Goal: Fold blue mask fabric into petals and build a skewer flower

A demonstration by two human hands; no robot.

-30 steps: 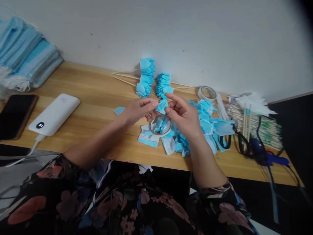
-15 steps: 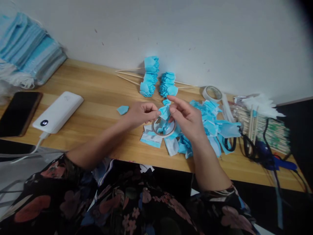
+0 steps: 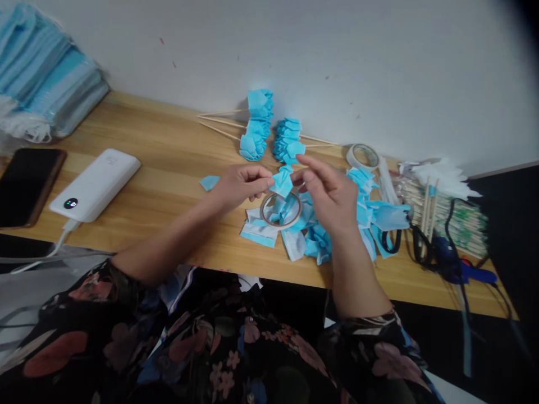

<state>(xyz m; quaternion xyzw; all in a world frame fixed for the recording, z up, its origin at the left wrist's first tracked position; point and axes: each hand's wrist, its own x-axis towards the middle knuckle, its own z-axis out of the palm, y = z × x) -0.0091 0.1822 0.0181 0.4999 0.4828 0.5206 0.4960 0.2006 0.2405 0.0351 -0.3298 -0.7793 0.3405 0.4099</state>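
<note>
both hands pinch one folded blue mask piece above the table edge.

left hand and right hand each grip the small blue piece between thumb and fingertips, just above a tape ring lying on cut blue scraps. finished blue flowers on skewers lie near the wall; a white power bank and a phone sit well to the left on the wooden table.

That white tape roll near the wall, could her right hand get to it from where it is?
Probably yes. The white tape roll lies just beyond the right hand with nothing standing between them, though that hand is pinching a blue piece.
</note>
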